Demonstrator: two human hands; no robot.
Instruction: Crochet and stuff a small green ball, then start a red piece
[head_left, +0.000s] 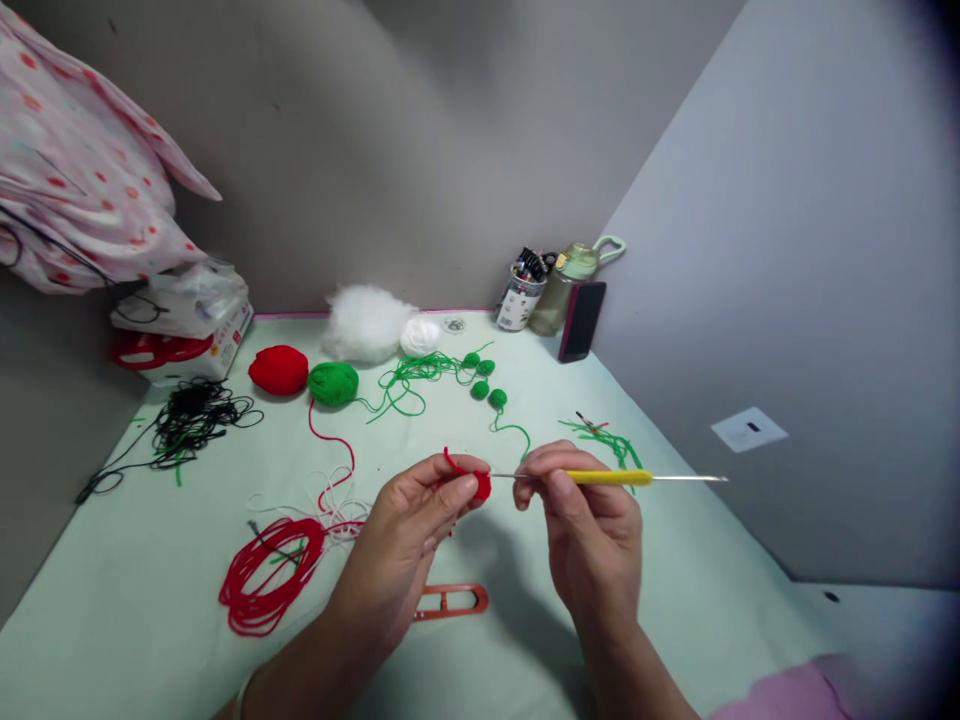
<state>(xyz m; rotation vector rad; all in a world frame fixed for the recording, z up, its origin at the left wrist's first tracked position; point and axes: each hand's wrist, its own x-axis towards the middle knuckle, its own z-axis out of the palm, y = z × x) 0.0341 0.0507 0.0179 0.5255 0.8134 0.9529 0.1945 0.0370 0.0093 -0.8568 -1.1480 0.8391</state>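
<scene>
My left hand (420, 530) pinches a small red crochet piece (482, 487) between thumb and fingers, and a short red yarn end sticks up from it. Closed around the yellow handle of a double-ended crochet hook (611, 478) is my right hand (592, 520). The hook's left metal end reaches the red piece; its other end points right. Most of the crochet piece lies hidden behind my left fingers. Below my left hand, an orange tool with an open frame (469, 600) rests on the table, partly covered by the hand.
Left of my hands lie a red yarn coil (262, 590) and tangled black yarn (195, 420). Red (278, 370) and green yarn balls (333, 383), white stuffing (367, 322) and small green crocheted pieces (480, 390) sit farther back. A phone (583, 322) and bottle (555, 300) stand back right.
</scene>
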